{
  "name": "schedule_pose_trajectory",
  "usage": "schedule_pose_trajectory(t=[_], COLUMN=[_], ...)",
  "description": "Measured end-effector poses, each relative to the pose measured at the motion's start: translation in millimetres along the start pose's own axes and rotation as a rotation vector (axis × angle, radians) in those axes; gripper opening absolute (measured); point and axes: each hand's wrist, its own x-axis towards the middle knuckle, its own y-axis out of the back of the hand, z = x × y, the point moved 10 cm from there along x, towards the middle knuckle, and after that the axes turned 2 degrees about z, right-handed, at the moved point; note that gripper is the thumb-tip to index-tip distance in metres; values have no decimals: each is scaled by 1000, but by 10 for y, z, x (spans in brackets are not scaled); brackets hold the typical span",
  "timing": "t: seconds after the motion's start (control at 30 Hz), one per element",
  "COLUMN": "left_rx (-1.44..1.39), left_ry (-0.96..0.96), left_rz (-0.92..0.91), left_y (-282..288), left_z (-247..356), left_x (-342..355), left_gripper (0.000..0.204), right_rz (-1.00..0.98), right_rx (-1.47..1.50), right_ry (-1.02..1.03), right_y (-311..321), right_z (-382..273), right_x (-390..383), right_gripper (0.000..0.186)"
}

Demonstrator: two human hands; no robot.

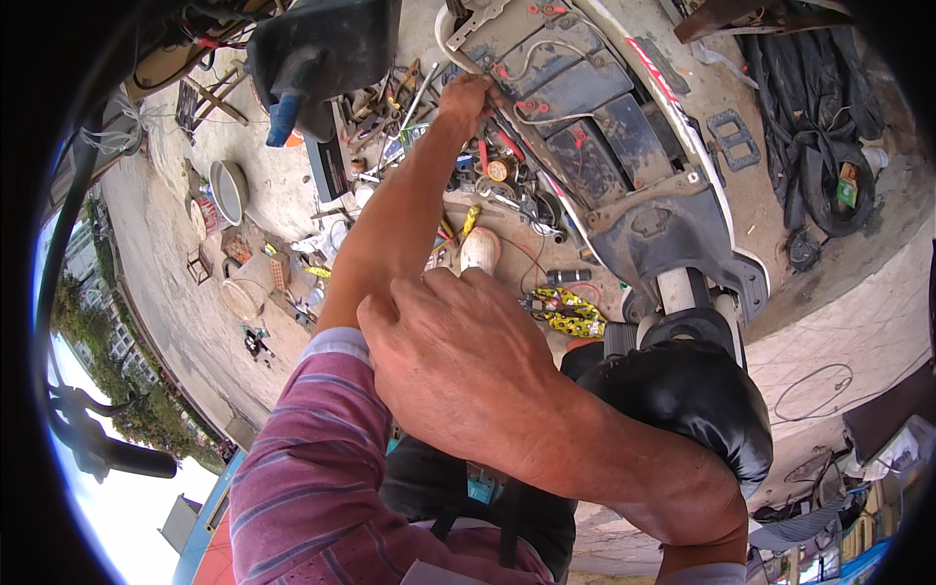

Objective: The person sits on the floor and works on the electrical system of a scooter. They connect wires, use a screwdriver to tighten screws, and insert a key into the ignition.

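My left hand (466, 97) reaches up to the left rim of an open scooter footboard (624, 229), fingers curled; what it holds is too small to make out. Dark batteries (556, 83) with red terminals and wires sit in the footboard. My right hand (458, 366) is closed, knuckles up, against my left forearm near the rolled, striped pink sleeve cuff; its fingertips are hidden. Just beyond it lie a pale rounded object (480, 252) and a yellow patterned cloth (570, 314). Scattered tools (497, 161) crowd the ground beside my left hand.
A black padded seat (682, 400) is at the lower right. A dark housing (322, 49) hangs at upper left, a handlebar (127, 453) at far left. Buckets (229, 190) and clutter stand on the left; black sheeting and an inner tube (819, 180) lie at right.
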Motion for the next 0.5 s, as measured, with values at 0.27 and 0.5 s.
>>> schedule_pose_trajectory(t=[0.27,0.5], left_rx=[93,705], left_ry=[-33,-611], left_rz=[-5,345], left_y=[80,82], left_z=[-77,529], left_x=[123,-253], left_gripper=[10,29], right_rz=[44,59], right_rx=[1,-4], right_ry=[13,5], right_y=[22,36], right_z=[9,14], right_x=[-7,-7], right_gripper=[20,22])
